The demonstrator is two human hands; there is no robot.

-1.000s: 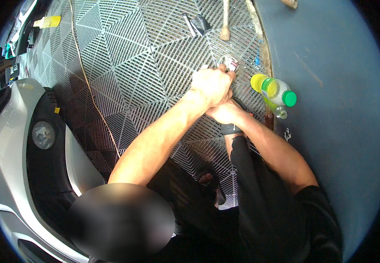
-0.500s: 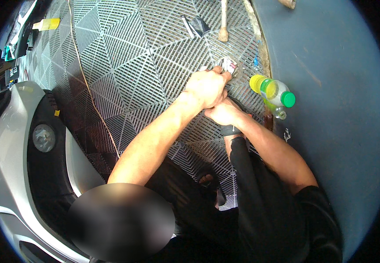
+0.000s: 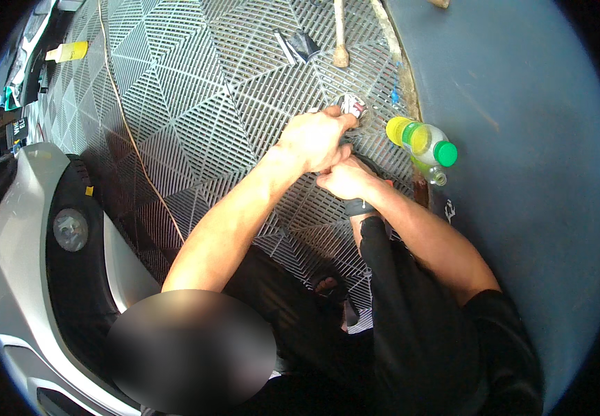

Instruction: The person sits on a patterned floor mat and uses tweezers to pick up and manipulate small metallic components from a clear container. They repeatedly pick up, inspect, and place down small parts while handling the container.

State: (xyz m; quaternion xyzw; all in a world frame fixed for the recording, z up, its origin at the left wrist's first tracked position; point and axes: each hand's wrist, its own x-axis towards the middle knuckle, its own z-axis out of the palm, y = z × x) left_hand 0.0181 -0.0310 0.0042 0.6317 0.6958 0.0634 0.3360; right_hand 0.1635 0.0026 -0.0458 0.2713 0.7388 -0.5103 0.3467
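1. The slatted tile floor [image 3: 189, 90] spreads under everything; its loose things appear slightly further left than a second ago, as the view has shifted.
2. On the right stands a smooth blue-grey surface [image 3: 522, 173].
3. The silver car front [image 3: 23, 263], with its round lamp, fills the left; the lamp sits lower in view than before.
4. The left hand [image 3: 314, 140] has its fingers curled; whether it grips anything cannot be told. It has drawn slightly leftward.
5. The right hand [image 3: 345, 178] is bent just below it; its contents are hidden too.
6. The green-capped bottle [image 3: 421, 142], with yellow at one end, is near the right hand, beside an uncapped bottle [image 3: 437, 177].
7. The round glossy white-and-red thing [image 3: 352, 105] is on the floor at the left fingertips; contact is unclear.
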